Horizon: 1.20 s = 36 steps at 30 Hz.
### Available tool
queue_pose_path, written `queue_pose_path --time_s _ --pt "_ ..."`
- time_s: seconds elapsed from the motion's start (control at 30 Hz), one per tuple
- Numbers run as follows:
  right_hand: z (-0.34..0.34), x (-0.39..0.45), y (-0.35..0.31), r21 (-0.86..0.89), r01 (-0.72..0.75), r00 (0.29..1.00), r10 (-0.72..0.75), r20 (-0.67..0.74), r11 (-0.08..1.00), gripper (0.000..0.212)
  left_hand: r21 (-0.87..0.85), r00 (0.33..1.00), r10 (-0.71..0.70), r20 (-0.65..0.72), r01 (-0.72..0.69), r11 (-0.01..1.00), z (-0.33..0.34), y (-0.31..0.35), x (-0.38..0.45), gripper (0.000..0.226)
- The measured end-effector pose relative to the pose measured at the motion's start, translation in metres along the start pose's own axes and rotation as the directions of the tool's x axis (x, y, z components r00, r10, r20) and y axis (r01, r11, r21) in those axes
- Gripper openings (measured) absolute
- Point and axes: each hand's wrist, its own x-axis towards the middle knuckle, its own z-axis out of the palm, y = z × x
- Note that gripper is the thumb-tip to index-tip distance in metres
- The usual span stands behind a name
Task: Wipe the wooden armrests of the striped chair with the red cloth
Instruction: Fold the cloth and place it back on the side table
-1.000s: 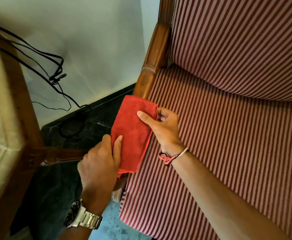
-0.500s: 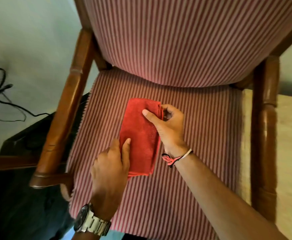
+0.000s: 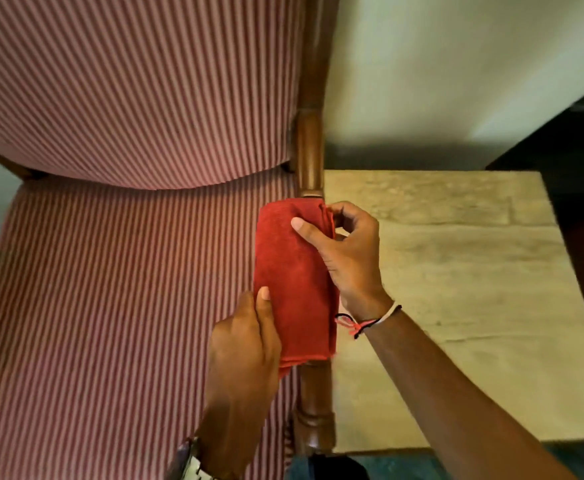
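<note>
The folded red cloth (image 3: pixel 294 282) lies lengthwise over the right wooden armrest (image 3: pixel 309 154) of the striped chair (image 3: pixel 127 271), hiding the armrest's middle stretch. My left hand (image 3: pixel 245 344) pinches the cloth's near left edge, thumb on top. My right hand (image 3: pixel 346 254) grips its far right edge, forefinger pressed on the top face. Bare wood shows beyond the cloth and again below it toward the front post (image 3: pixel 314 410). The left armrest is out of view.
A pale stone-topped side table (image 3: pixel 456 289) stands close against the chair's right side. A light wall (image 3: pixel 456 64) rises behind it, with dark floor (image 3: pixel 577 140) at the far right.
Both hands carried the cloth from the left armrest across the seat to the right armrest. The view swung right, so the cables and left-side furniture are gone.
</note>
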Motion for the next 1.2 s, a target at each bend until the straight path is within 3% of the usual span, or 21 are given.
queue_pose_path --time_s 0.13,0.23,0.47,0.63,0.8,0.87,0.93,1.0,1.07,1.13,1.2 --pt "-0.054 0.015 0.008 -0.032 -0.016 1.0 0.015 -0.024 0.999 0.028 0.054 0.999 0.0 0.046 -0.003 0.999 0.038 0.036 -0.011 0.067" --pt "-0.091 0.028 0.018 -0.041 -0.055 0.998 0.053 -0.036 0.998 0.031 0.118 0.998 0.025 0.064 -0.032 0.993 0.068 0.059 -0.017 0.051" --pt "-0.132 0.056 0.062 -0.075 -0.124 0.992 0.121 -0.033 0.99 0.029 0.147 0.969 -0.161 0.188 0.134 0.98 0.13 0.072 -0.01 0.038" --pt "-0.142 0.072 0.11 -0.123 -0.271 0.962 0.274 0.004 0.955 0.03 0.257 0.95 -0.132 0.283 0.057 0.965 0.174 0.052 -0.012 0.059" --pt "-0.147 0.086 0.157 -0.157 -0.431 0.885 0.45 0.118 0.889 0.05 0.427 0.898 -0.121 0.424 -0.081 0.901 0.217 0.028 -0.018 0.086" --pt "-0.151 0.086 0.168 -0.254 -0.378 0.89 0.426 0.166 0.89 0.058 0.494 0.884 -0.134 0.448 -0.12 0.861 0.232 0.018 -0.02 0.1" --pt "-0.16 0.08 0.177 -0.425 -0.187 0.935 0.293 0.199 0.886 0.061 0.558 0.875 -0.155 0.458 -0.148 0.817 0.243 0.008 -0.021 0.109" --pt "-0.17 0.067 0.182 -0.651 0.095 0.971 0.073 0.226 0.753 0.058 0.589 0.873 -0.163 0.46 -0.163 0.792 0.249 0.0 -0.022 0.111" --pt "-0.177 0.052 0.183 -0.747 0.267 0.955 -0.06 0.292 0.609 0.042 0.606 0.885 -0.145 0.444 -0.177 0.776 0.252 -0.003 -0.022 0.105" --pt "-0.181 0.034 0.187 -0.771 0.377 0.91 -0.049 0.412 0.513 0.035 0.633 0.917 -0.076 0.39 -0.207 0.746 0.251 -0.002 -0.018 0.095" --pt "-0.184 0.016 0.193 -0.8 0.443 0.865 0.04 0.499 0.405 0.044 0.645 0.918 -0.052 0.394 -0.236 0.727 0.248 0.002 -0.011 0.097"
